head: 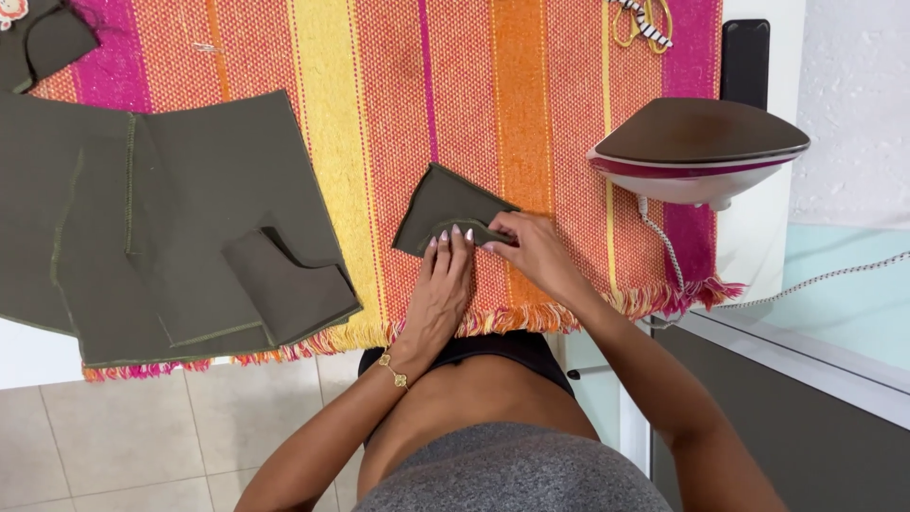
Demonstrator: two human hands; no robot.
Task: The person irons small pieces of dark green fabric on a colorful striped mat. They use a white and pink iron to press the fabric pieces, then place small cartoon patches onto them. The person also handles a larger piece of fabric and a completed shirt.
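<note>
Lying under hands: fabric piece

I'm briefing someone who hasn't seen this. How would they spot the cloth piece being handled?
Start at the striped cloth that covers the table, then go to its near fringed edge. There both hands, left hand and right hand, press a small dark olive fabric piece. It is far smaller than the olive pieces at the left and lies apart from them.

We see an evenly bright scene under soft daylight, with colours vivid on the striped cloth. Shadows are faint, only a thin one beneath the iron at the right. Focus is sharp throughout, and there is no glare or blur.
</note>
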